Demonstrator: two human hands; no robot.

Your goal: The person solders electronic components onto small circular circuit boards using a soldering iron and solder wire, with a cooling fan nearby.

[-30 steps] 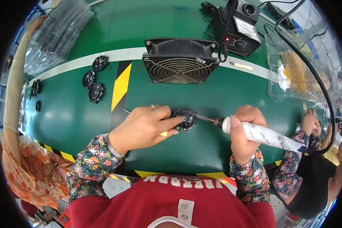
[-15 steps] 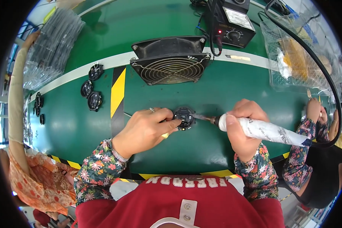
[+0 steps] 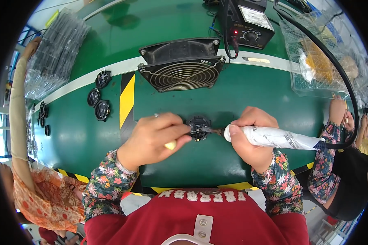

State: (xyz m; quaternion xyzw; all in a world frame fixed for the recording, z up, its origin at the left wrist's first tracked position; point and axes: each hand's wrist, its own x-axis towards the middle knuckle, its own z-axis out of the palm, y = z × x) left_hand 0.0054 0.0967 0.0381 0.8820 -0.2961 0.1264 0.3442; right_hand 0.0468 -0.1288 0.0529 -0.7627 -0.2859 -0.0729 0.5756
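- The soldering iron (image 3: 270, 136), its handle wrapped in white, is clenched in the right hand (image 3: 249, 136); its tip is laid against the right edge of the small black round part (image 3: 198, 127).
- The left hand (image 3: 153, 136) is closed around a thin tool with a yellowish end (image 3: 171, 145), fingertips pressed to the part's left side; what exactly is pinched there cannot be told.
- The part is seen on the green mat (image 3: 233, 94), just in front of the black fan (image 3: 182, 65), with the two hands to either side of it.
- Left of the fan, more black round parts (image 3: 98, 100) are laid out beside a yellow stripe (image 3: 126, 100).
- Behind the fan to its right, a soldering station (image 3: 247, 24) is lit.
- Risk, as judged: the left fingertips are held very near the hot tip, so a slip could burn them or shift the part.
- Against the earlier frames, both hands and the part are held as before; only the view has shifted.
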